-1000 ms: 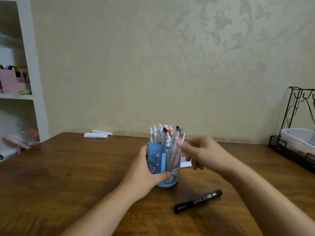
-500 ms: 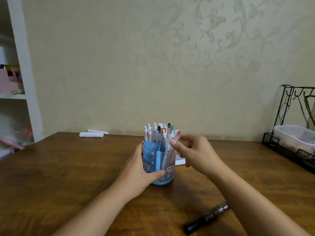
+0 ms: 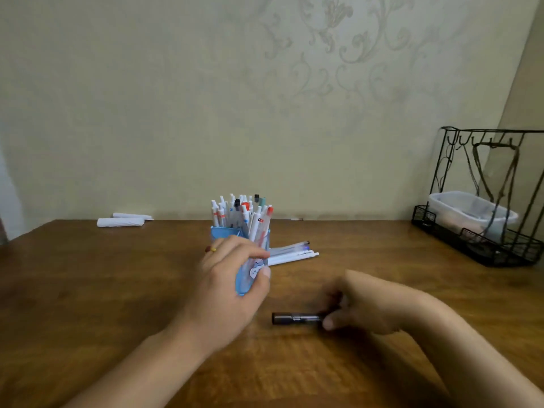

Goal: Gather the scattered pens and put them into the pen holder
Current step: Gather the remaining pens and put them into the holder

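A blue pen holder (image 3: 246, 278) with a cartoon print stands mid-table, packed with several pens (image 3: 241, 213) whose caps point up. My left hand (image 3: 232, 284) is wrapped around its front and left side. To its right, lower on the table, lies a black marker (image 3: 295, 318). My right hand (image 3: 362, 307) has its fingers closed on the marker's right end, with the marker still resting on the wood. Behind the holder, a few white pens (image 3: 291, 253) lie flat on the table.
The wooden table (image 3: 117, 290) runs back to a patterned wall. Two white rolled items (image 3: 120, 221) lie at the back left. A black wire rack (image 3: 482, 201) holding a clear plastic box (image 3: 468, 213) stands at the right edge.
My right hand left the top of the holder, came down to the right and closed on the black marker's end. My left hand stayed on the holder. The camera shifted right.
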